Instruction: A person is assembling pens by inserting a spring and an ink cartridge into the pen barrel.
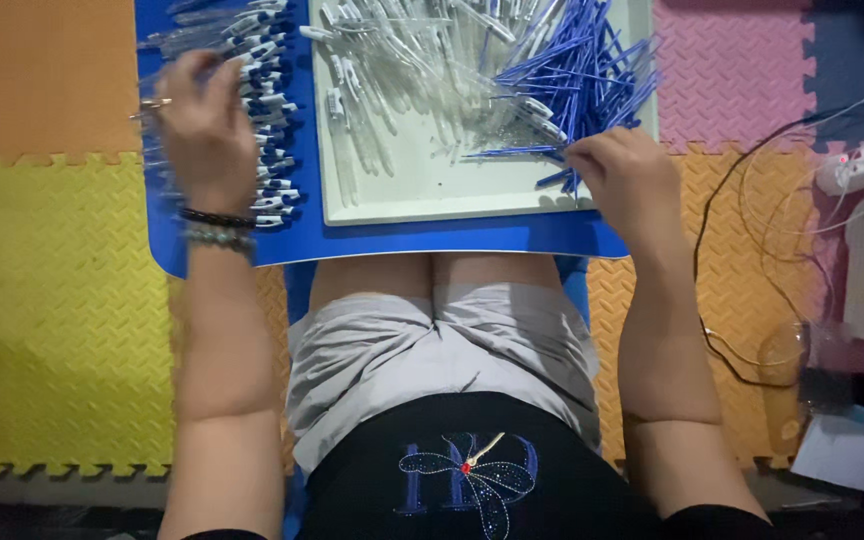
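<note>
Top of white tray (432,205) and pens (272,120) cut off.

one white tray (432,195), one blue board (402,240), two wrist bracelets (218,228).

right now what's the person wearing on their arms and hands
Both forearms are bare, with no sleeves reaching them and no gloves. The left hand has two bands at the wrist: a thin black bracelet and, just below it, a beaded bracelet in greyish-green. The right hand and its wrist carry nothing visible, no watch or band.
</note>
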